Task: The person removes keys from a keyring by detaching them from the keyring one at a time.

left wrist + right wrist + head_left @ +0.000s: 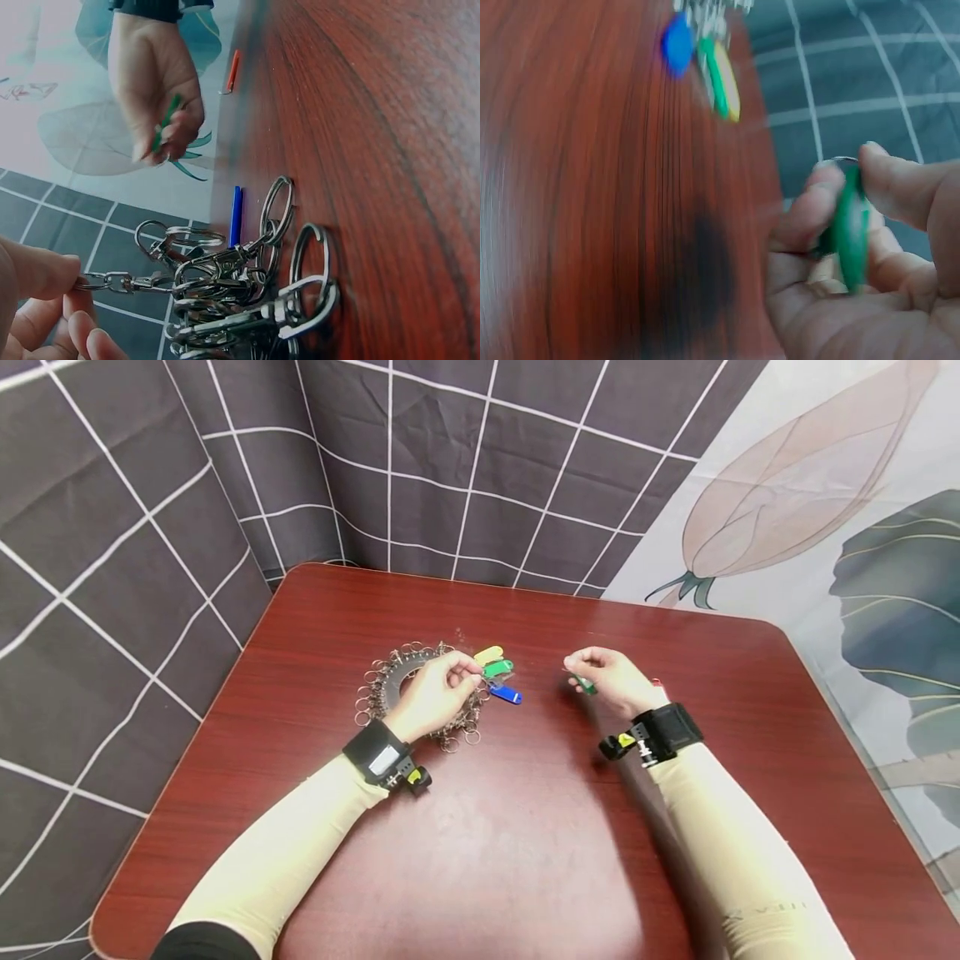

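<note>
A large metal ring (390,677) hung with several small key rings and clasps (247,300) lies on the red-brown table (525,827). My left hand (438,693) rests over it and pinches one small clasp chain (112,283) between thumb and finger. Yellow (489,655), green (498,668) and blue (506,694) key tags lie just right of that hand. My right hand (611,679) is held apart to the right and pinches a green key tag (849,229) with its ring between thumb and fingers.
A small red tag (233,71) lies on the table beyond my right hand. A dark checked cloth (150,527) hangs behind and to the left, and a leaf-printed cloth (862,527) on the right. The table's near half is bare wood.
</note>
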The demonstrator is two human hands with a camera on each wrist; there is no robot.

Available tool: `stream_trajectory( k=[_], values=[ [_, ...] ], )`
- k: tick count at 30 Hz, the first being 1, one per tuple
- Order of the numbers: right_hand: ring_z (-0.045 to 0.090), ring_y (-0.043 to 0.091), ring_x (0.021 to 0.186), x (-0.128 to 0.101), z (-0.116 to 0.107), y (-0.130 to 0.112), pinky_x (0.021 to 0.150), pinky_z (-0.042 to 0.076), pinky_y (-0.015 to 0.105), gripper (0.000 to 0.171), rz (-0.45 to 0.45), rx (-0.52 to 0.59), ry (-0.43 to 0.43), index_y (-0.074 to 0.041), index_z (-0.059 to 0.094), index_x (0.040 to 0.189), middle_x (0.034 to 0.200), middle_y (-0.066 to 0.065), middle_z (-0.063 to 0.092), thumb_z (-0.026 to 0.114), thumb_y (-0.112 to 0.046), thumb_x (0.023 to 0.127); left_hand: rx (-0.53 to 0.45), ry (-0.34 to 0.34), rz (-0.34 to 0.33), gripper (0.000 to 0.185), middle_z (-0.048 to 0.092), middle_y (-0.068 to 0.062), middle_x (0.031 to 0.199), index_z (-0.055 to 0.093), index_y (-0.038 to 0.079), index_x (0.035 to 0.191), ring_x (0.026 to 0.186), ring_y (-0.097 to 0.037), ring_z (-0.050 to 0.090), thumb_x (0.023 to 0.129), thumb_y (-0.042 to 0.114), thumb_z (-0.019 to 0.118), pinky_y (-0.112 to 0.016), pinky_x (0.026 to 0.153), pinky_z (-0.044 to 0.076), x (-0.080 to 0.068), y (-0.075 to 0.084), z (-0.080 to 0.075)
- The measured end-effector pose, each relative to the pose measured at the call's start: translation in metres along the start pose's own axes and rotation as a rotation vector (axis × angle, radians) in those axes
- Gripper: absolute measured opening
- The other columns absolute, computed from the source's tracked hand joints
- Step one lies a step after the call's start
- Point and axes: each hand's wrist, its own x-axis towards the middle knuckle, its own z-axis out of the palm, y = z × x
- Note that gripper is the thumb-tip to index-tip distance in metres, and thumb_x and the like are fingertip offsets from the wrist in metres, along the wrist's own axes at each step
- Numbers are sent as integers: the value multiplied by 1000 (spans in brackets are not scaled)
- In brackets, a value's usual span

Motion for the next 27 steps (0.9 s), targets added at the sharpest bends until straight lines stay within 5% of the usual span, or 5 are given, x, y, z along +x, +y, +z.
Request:
stream_trajectory(
  k=[5, 13, 19, 27],
  values=[
    [60, 19, 90, 0, -32, 10, 72, 50, 22, 31, 45, -184, -16, 10, 55, 122, 105, 17, 62, 54, -11, 99, 30, 4, -16, 13, 61, -1, 83, 65, 7, 104, 75, -16, 53, 91, 11, 64, -30, 67, 46, -1, 1, -4],
    [63, 30, 91, -8, -53, 16, 75, 48, 30, 27, -56, -606, 57, 8, 54, 120, 100, 22, 65, 49, 0, 95, 65, -2, -51, 15, 61, -1, 85, 63, 7, 105, 71, -18, 56, 92, 12, 62, -30, 64, 47, -4, 5, -8],
    [57, 30, 85, -13, -59, 21, 78, 43, 41, 27, -90, -743, 29, 9, 54, 118, 99, 22, 64, 51, 2, 92, 83, -10, -38, 16, 60, -2, 84, 64, 5, 105, 71, -17, 55, 91, 13, 61, -29, 63, 47, -4, 7, -7],
    [57, 33, 88, -12, -62, 25, 77, 43, 42, 24, -104, -755, 40, 8, 54, 115, 99, 23, 63, 53, 0, 93, 83, -21, -51, 15, 60, -1, 84, 64, 6, 105, 71, -17, 55, 92, 13, 62, -30, 63, 48, -3, 8, -8]
  ],
)
